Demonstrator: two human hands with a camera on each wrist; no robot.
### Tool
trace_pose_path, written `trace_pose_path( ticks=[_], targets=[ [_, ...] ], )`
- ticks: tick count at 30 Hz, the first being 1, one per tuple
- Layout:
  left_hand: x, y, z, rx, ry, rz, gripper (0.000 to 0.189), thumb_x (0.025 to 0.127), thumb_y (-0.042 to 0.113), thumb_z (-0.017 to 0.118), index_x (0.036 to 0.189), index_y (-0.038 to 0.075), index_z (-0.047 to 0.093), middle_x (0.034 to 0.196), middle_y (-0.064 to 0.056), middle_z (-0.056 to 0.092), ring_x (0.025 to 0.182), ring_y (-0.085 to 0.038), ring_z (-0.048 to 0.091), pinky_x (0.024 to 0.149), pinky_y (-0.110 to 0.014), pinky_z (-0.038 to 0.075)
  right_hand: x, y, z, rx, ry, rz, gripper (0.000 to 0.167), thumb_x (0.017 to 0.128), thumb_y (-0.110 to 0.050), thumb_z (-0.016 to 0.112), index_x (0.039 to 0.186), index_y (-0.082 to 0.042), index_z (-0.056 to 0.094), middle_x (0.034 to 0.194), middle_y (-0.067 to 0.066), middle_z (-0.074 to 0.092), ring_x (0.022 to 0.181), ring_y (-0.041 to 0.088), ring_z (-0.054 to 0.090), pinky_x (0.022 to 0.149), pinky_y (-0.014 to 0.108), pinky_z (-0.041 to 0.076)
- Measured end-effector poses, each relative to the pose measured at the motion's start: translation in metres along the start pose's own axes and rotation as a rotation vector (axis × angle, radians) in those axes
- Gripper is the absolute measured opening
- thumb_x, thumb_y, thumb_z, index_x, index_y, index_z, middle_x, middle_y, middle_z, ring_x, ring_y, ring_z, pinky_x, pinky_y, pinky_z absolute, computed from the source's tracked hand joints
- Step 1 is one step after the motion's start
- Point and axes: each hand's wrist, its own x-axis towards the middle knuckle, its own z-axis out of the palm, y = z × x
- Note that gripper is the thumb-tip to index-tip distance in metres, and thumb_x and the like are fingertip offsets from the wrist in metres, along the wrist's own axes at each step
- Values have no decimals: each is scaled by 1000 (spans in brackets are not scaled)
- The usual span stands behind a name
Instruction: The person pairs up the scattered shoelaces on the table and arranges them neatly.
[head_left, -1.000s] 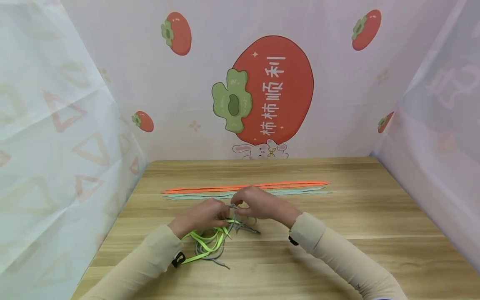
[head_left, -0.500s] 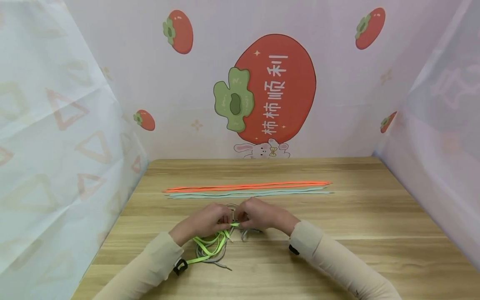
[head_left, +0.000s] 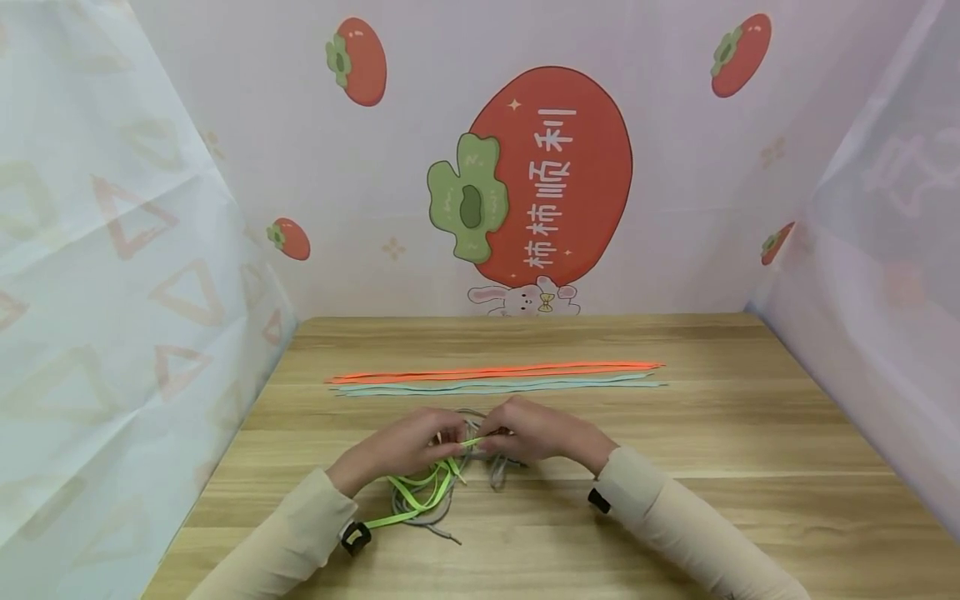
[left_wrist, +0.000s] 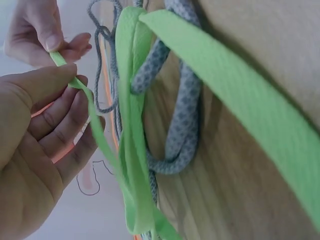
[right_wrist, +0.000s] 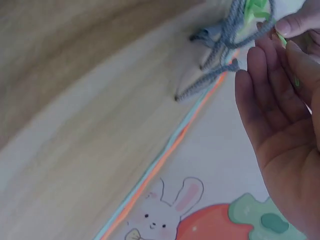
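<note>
A flat neon-green shoelace [left_wrist: 220, 80] is held between the two hands, a short stretch of it running from one to the other. My left hand [head_left: 420, 440] pinches it between thumb and index finger, the other fingers loosely bent. Close by on the right, my right hand [head_left: 528, 429] pinches the same lace with thumb and fingertips. Below the left hand, more green lace lies looped over a grey patterned round shoelace [left_wrist: 182, 115]. Loops and tipped ends of the grey lace [right_wrist: 200, 85] also lie beneath the right hand.
Two orange laces [head_left: 570, 367] and light-blue laces [head_left: 600, 383] lie stretched side by side across the wooden table [head_left: 675, 500], behind the hands. A printed white curtain [head_left: 660, 275] stands at the table's back edge, with white sheets along both sides.
The right hand has moved from the grey lace down to the green lace, which both hands now hold between them. In the last half second the right hand shifted slightly right.
</note>
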Motion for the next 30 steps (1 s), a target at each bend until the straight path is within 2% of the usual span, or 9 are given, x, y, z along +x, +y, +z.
trace_pose_path(
  ticks=[4,12,15,17,21,23,30],
  targets=[
    [-5,-1,-5,-20,3,-4,9,106,17,66,101,14,73,92,0,73,77,0,58,71,-22,51,-8,0,-6,7,19,12,20,108,-18,63,101,-10,80,82,-10,67,69,-2,50,65,17,46],
    [-23,-15,-15,-76,32,37,15,107,19,64,104,14,78,90,-2,73,73,0,54,67,-23,51,-29,6,-23,28,52,81,19,107,-21,64,100,-13,80,91,6,78,72,0,56,68,21,52],
    [-33,-21,-17,-102,46,34,17,107,21,64,105,14,79,93,-3,75,75,-1,58,69,-23,54,-39,10,-29,27,76,98,18,107,-22,64,102,-17,81,94,4,79,77,6,65,70,23,55],
    [-39,-24,-19,-126,56,31,19,107,22,64,106,13,80,96,-4,76,77,-5,62,71,-24,56,-45,13,-34,23,94,114,18,107,-23,64,102,-19,81,95,4,80,76,8,64,68,22,53],
    [-49,-31,-20,-163,72,20,21,108,24,62,106,13,79,94,-6,75,75,-14,64,69,-25,56,-58,19,-43,10,134,134,16,106,-23,66,105,-20,81,94,1,80,75,5,64,64,23,50],
    [-53,-34,-20,-151,85,18,21,108,25,62,103,14,79,89,-5,73,73,-14,63,67,-25,55,-64,21,-45,-5,150,136,15,106,-23,66,105,-22,81,93,0,80,76,3,65,64,23,51],
    [-64,-36,-22,-135,123,-8,20,106,24,64,102,14,81,91,-1,77,75,-8,64,67,-24,55,-89,30,-53,37,180,215,14,105,-22,68,107,-22,81,99,2,81,89,16,77,71,25,57]
  ],
)
